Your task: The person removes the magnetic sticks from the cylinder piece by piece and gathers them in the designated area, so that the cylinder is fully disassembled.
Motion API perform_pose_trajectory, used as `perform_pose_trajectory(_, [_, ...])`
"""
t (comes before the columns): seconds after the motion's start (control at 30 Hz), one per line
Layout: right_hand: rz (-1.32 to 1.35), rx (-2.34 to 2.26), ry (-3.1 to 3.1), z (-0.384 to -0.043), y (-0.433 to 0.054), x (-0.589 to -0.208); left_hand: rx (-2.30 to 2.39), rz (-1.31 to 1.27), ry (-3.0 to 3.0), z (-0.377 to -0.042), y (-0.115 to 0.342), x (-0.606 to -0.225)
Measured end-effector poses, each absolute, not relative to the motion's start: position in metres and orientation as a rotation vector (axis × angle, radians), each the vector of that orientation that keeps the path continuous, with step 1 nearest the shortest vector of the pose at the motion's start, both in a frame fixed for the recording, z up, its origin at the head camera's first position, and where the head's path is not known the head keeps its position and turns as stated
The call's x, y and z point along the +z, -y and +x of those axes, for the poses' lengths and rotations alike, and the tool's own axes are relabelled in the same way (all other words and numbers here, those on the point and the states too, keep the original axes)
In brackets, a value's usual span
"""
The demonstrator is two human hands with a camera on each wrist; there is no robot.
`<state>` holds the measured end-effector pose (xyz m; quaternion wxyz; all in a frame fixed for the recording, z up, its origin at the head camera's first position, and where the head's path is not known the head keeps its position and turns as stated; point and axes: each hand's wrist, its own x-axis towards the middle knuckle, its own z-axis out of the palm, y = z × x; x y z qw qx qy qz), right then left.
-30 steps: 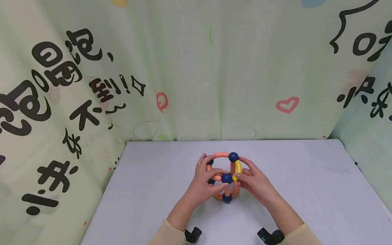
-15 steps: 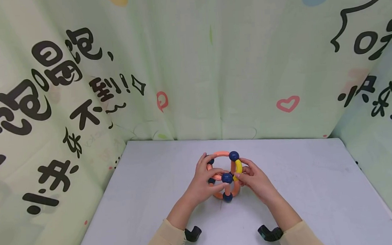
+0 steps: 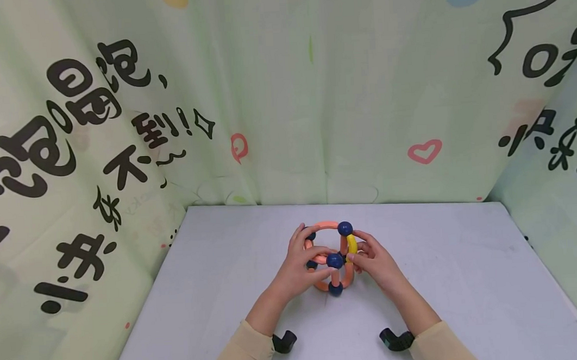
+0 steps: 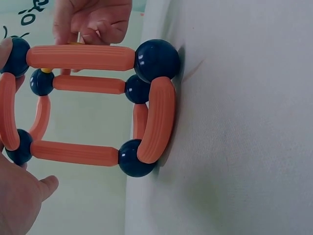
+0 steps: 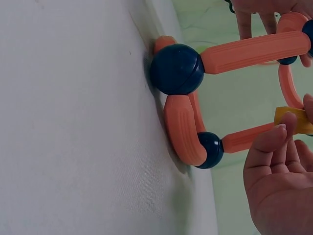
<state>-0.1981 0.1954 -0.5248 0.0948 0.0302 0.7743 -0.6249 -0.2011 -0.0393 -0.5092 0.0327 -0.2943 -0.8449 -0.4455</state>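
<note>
A box-shaped frame of orange sticks and dark blue balls (image 3: pixel 334 261) stands on the white tabletop in the head view. Some of its sticks, such as one orange stick (image 4: pixel 161 120) in the left wrist view, are curved. My left hand (image 3: pixel 297 271) holds the upper left part, fingers spread over balls and sticks. On the other side, my right hand (image 3: pixel 378 266) pinches a curved yellow stick (image 3: pixel 352 244) between thumb and fingers. That stick lies along the frame's upper right edge, between two blue balls. Fingers hide whether its near end touches the front ball.
The white table (image 3: pixel 226 292) reaches back to a pale green curtain (image 3: pixel 284 93) printed with black characters, which also hangs along both sides. Black wrist-worn devices, such as the left device (image 3: pixel 284 341), stick out inward above the table.
Both hands keep their hold on the frame and the yellow stick, with hardly any movement. The head view has shifted very slightly.
</note>
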Motion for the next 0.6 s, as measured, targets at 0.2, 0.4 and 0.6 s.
perform_pose_trajectory(0.2, [0.086,-1.836,-2.312,-0.198,-0.195,-0.521,-1.358,-0.929,2.573,-0.202,0.04,-0.511])
perform_pose_trajectory(0.4, [0.054,-1.786,-2.367,-0.202,-0.202,-0.517,-1.357,-0.961,2.53,-0.203,0.041,-0.512])
perform_pose_trajectory(0.6, [-0.022,-1.74,-2.466,-0.211,-0.212,-0.507,-1.355,-0.96,2.531,-0.203,0.039,-0.513])
